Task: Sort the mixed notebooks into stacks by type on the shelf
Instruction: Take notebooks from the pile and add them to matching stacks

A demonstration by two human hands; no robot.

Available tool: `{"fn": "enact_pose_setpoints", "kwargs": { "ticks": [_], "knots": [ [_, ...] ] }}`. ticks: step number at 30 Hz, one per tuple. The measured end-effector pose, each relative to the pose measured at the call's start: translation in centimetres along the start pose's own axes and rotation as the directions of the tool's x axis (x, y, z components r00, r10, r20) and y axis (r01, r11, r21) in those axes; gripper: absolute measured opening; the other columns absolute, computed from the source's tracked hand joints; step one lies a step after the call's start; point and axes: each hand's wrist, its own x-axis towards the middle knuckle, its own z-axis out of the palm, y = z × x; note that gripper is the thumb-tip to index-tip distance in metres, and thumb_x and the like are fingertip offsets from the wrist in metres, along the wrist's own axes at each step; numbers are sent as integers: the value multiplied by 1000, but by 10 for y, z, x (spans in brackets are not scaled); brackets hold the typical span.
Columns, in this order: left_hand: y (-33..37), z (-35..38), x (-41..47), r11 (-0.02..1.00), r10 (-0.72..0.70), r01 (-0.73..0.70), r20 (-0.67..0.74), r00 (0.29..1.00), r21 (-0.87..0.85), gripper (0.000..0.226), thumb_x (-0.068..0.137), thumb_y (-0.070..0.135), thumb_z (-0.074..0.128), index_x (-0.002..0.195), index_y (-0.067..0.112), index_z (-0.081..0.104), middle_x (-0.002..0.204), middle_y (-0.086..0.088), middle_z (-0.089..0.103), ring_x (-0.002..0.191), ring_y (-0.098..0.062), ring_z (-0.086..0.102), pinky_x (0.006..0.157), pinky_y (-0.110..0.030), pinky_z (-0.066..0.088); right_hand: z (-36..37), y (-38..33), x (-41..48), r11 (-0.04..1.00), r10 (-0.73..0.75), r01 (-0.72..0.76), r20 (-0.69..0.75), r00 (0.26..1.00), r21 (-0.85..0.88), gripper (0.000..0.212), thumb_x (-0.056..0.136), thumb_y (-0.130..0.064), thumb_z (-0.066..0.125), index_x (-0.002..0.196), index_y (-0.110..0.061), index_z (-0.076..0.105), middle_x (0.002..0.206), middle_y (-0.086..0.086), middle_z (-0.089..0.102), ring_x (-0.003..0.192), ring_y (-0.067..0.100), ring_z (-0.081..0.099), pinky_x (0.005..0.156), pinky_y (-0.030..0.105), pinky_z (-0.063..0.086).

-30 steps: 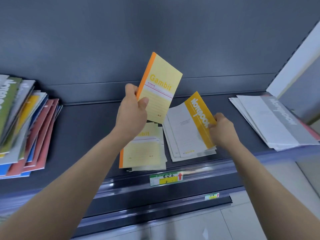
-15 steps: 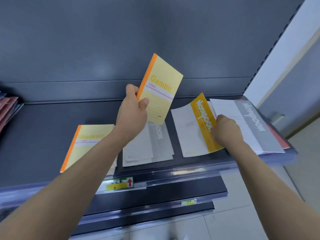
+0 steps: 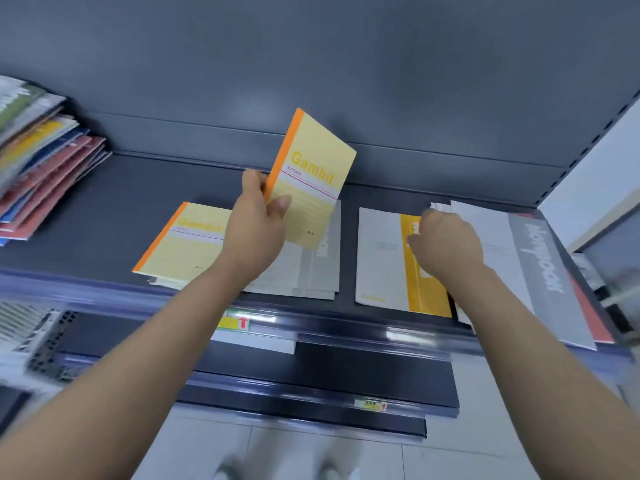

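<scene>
Head view, the only 1 available: my left hand (image 3: 254, 230) grips a yellow Gambit notebook (image 3: 311, 178) by its orange spine, holding it tilted above the shelf (image 3: 104, 216); it has kept that grip for the last second. My right hand (image 3: 445, 242) rests knuckles-up on the yellow-banded notebook (image 3: 381, 258), which now lies flat on the shelf where 0.5 s ago it was still being set down; I cannot tell whether the fingers are closed on it. A matching Gambit stack (image 3: 187, 244) sits just left of my left wrist, a grey-banded stack (image 3: 308, 271) lies under the raised notebook, and another grey-banded stack (image 3: 526, 265) lies at right. The unsorted pile (image 3: 45, 174) remains at far left. Judgement: 1 placement done; the held Gambit belongs on its stack next.
</scene>
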Motion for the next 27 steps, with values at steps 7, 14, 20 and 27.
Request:
{"fn": "enact_pose_setpoints", "kwargs": {
  "ticks": [7,14,20,27],
  "knots": [
    [-39,-63,1,992,-115,117,-63,991,37,13,98,15,45,101,9,34,77,6,47,67,-13,46,63,-32,39,-32,-86,-7,950,-270,288,-151,951,120,17,93,-20,50,92,-3,55,89,13,59,81,31,52,65,30,37],
    [-92,-107,20,928,-350,339,48,936,153,17,98,15,43,100,6,29,94,-11,49,82,-27,49,68,-35,40,-37,-157,-22,932,-290,318,-171,942,173,16,92,-20,50,93,-5,58,89,11,60,77,25,46,65,30,35],
    [-117,-120,35,809,-411,287,145,900,514,36,95,28,49,113,0,37,110,-15,55,101,-34,54,70,-34,39,-35,-200,-35,940,-236,266,-157,959,215,16,92,-24,51,91,-9,58,87,8,63,82,29,56,71,34,47],
    [-134,-132,45,803,-318,105,273,908,586,49,88,35,61,119,3,40,119,-15,49,106,-32,53,78,-36,43,-41,-241,-45,957,-191,221,-166,967,186,16,93,-25,50,94,-12,58,90,6,62,83,28,55,71,33,46]
  ]
}}
